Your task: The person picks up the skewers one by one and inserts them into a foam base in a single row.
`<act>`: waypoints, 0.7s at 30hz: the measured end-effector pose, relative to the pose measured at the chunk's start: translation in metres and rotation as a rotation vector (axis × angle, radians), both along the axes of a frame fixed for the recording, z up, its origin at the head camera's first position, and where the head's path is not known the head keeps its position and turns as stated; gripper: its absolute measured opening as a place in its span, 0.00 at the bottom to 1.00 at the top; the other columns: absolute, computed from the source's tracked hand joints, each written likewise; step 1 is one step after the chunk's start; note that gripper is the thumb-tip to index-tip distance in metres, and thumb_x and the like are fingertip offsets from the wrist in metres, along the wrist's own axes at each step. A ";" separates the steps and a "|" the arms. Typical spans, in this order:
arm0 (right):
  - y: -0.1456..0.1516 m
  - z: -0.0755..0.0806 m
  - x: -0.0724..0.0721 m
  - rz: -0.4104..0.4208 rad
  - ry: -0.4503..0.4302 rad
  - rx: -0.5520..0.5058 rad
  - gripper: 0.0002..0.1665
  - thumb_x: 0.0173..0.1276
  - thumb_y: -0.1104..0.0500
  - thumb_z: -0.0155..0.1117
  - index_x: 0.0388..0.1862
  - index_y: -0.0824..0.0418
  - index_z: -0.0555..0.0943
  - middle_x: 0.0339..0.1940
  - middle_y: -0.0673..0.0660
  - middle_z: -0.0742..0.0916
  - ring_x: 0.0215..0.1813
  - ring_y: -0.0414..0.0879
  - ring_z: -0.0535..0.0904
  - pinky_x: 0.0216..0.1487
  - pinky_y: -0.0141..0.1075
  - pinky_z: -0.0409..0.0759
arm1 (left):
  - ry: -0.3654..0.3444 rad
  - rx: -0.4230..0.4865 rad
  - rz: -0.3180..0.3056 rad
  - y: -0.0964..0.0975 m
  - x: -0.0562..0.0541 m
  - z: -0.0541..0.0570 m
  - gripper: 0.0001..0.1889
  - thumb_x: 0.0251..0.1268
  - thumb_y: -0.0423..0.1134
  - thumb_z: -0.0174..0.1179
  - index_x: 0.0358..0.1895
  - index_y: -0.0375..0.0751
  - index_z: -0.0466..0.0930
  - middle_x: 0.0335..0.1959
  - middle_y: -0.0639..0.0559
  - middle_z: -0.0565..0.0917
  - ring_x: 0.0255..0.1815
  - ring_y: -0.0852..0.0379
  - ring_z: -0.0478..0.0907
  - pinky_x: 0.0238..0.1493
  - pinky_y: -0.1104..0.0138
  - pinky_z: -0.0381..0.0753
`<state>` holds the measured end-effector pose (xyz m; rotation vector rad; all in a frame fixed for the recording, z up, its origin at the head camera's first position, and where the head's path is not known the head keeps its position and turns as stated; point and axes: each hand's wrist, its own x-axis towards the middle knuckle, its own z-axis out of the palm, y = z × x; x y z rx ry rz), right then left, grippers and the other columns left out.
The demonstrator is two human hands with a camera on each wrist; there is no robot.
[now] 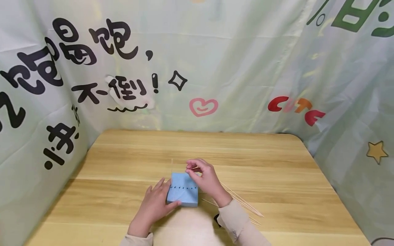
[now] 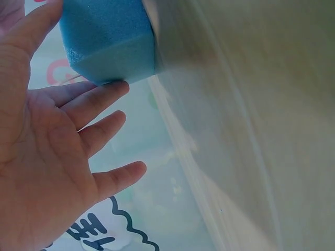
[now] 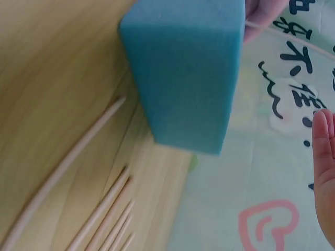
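A blue foam block (image 1: pixel 183 196) with a row of small dark dots across its top rests on the wooden table. My left hand (image 1: pixel 157 203) holds it at the left, thumb at the near edge and fingertips against the side; the left wrist view shows the other fingers (image 2: pixel 107 128) spread. One thin wooden stick (image 1: pixel 172 165) stands upright at the block's far left corner. Over the far right corner hovers my right hand (image 1: pixel 204 177), thumb and index tips close together, nothing visible between them. Only part of this hand (image 3: pixel 325 172) enters the right wrist view.
Several loose thin sticks (image 1: pixel 246 204) lie on the table (image 1: pixel 277 171) right of the block, partly beneath the right forearm. A small black object (image 1: pixel 217 220) shows beside the right sleeve. Printed fabric (image 1: pixel 234 68) surrounds the table at the back and sides.
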<state>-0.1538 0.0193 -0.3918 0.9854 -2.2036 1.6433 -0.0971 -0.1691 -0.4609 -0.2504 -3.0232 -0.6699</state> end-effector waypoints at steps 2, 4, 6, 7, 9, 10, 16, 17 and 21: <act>0.006 0.000 0.000 -0.019 0.005 -0.002 0.11 0.57 0.77 0.63 0.41 0.75 0.79 0.33 0.67 0.83 0.38 0.58 0.82 0.39 0.42 0.84 | -0.007 0.002 0.001 0.000 0.000 0.000 0.45 0.50 0.61 0.66 0.66 0.33 0.66 0.63 0.37 0.72 0.69 0.39 0.61 0.63 0.36 0.57; 0.013 0.000 -0.001 -0.041 0.001 -0.001 0.11 0.57 0.77 0.63 0.41 0.76 0.79 0.33 0.67 0.83 0.38 0.58 0.82 0.39 0.40 0.84 | -0.011 0.003 0.002 0.001 0.001 0.000 0.45 0.50 0.61 0.66 0.67 0.33 0.65 0.64 0.36 0.71 0.69 0.39 0.61 0.63 0.36 0.56; 0.020 -0.001 0.000 -0.066 -0.011 0.009 0.11 0.58 0.77 0.63 0.41 0.75 0.79 0.33 0.67 0.83 0.39 0.58 0.82 0.40 0.38 0.84 | -0.014 0.004 0.003 0.001 0.001 0.000 0.46 0.50 0.61 0.66 0.67 0.33 0.65 0.64 0.36 0.71 0.69 0.39 0.61 0.63 0.36 0.56; 0.023 -0.001 -0.001 -0.076 -0.016 0.014 0.11 0.58 0.76 0.63 0.42 0.75 0.79 0.34 0.66 0.83 0.39 0.58 0.82 0.40 0.38 0.84 | -0.015 0.003 0.005 0.001 0.001 0.000 0.46 0.50 0.61 0.66 0.67 0.33 0.65 0.64 0.36 0.71 0.69 0.39 0.61 0.63 0.36 0.56; 0.029 -0.002 -0.001 -0.096 -0.028 0.021 0.11 0.59 0.76 0.63 0.42 0.75 0.79 0.34 0.66 0.83 0.39 0.58 0.81 0.41 0.39 0.84 | -0.015 -0.001 0.006 0.000 0.000 0.000 0.46 0.50 0.61 0.66 0.67 0.33 0.65 0.64 0.36 0.70 0.69 0.39 0.61 0.63 0.36 0.56; 0.032 -0.002 -0.001 -0.108 -0.035 0.023 0.11 0.59 0.75 0.63 0.42 0.75 0.79 0.34 0.66 0.83 0.39 0.58 0.81 0.41 0.39 0.84 | -0.015 -0.003 0.005 0.000 0.000 -0.001 0.46 0.50 0.61 0.66 0.67 0.33 0.64 0.65 0.36 0.70 0.69 0.39 0.61 0.63 0.36 0.56; 0.053 -0.006 -0.004 -0.167 -0.045 0.015 0.11 0.58 0.76 0.63 0.41 0.75 0.80 0.34 0.67 0.83 0.39 0.59 0.81 0.40 0.40 0.84 | -0.015 -0.017 -0.001 0.000 0.000 -0.002 0.46 0.51 0.62 0.65 0.68 0.34 0.64 0.65 0.37 0.70 0.70 0.40 0.60 0.63 0.36 0.56; 0.057 -0.006 -0.004 -0.172 -0.041 0.016 0.11 0.58 0.77 0.63 0.41 0.75 0.80 0.34 0.67 0.83 0.39 0.59 0.81 0.40 0.39 0.84 | -0.015 -0.017 -0.001 0.000 0.001 -0.002 0.46 0.51 0.61 0.65 0.67 0.33 0.64 0.65 0.37 0.70 0.70 0.40 0.60 0.63 0.36 0.56; 0.070 -0.008 -0.006 -0.206 -0.041 0.020 0.11 0.57 0.77 0.63 0.41 0.75 0.80 0.33 0.68 0.83 0.38 0.58 0.81 0.40 0.38 0.84 | -0.010 -0.014 -0.004 0.001 0.000 -0.002 0.46 0.51 0.61 0.65 0.67 0.33 0.65 0.65 0.36 0.70 0.69 0.39 0.61 0.63 0.35 0.56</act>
